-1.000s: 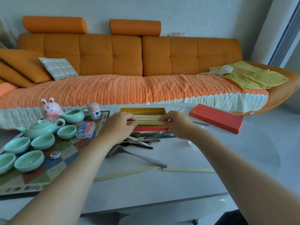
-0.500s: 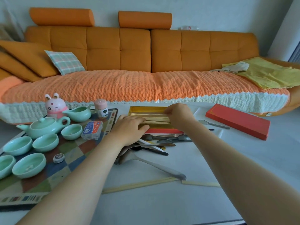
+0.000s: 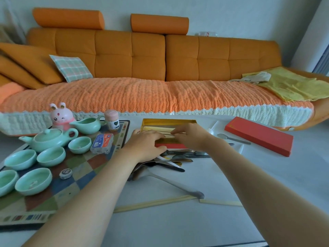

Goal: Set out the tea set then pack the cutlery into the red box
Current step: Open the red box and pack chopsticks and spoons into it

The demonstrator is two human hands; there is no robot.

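The red box (image 3: 169, 120) sits open in the middle of the table (image 3: 231, 175), with its gold inside showing. A few chopsticks (image 3: 156, 128) already lie in it, side by side. Both hands are at the box. The left hand (image 3: 147, 145) rests on the near left corner with its fingers fairly straight. The right hand (image 3: 190, 136) has its fingertips down on the chopsticks; I cannot tell if it pinches them or just pushes them.

This looks like the packing step, with the chopsticks being tidied. To do it well, I think the left hand should keep the box from sliding while the right hand nudges the sticks flat against the far wall, ends lined up. That leaves room for the rest.

Just in front of the box is a pile of spoons and knives (image 3: 179, 156). More chopsticks (image 3: 153, 203) lie nearer the person. These all need to go in. The red lid (image 3: 258, 136) waits off to the right.

On the left, the green teapot (image 3: 48, 139) and cups stand on a checked mat (image 3: 80, 168).
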